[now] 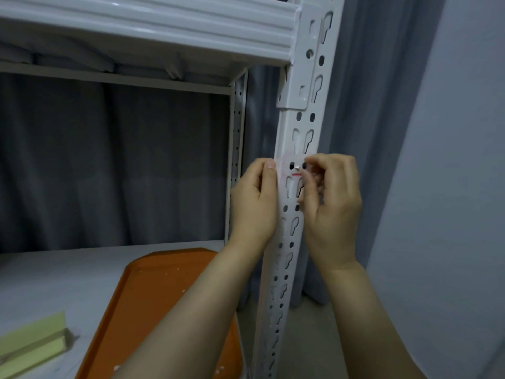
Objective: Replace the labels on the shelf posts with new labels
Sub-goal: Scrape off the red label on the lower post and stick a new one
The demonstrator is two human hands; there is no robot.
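Note:
A white perforated shelf post [293, 127] runs from top right down to the bottom centre. At mid-height it carries torn remains of a label [295, 168], white scraps with faint red marks. My left hand [255, 203] grips the post's left edge, thumb pressed against it beside the remains. My right hand [332, 206] is on the post's right side, fingertips pinched at the label scraps; I cannot tell if a scrap is held.
An orange tray [153, 305] with several small white paper bits lies on the lower shelf board [54, 280]. A pale green pad [35, 340] sits at bottom left. A white shelf beam [153, 31] crosses above. Grey curtain [363, 132] hangs behind.

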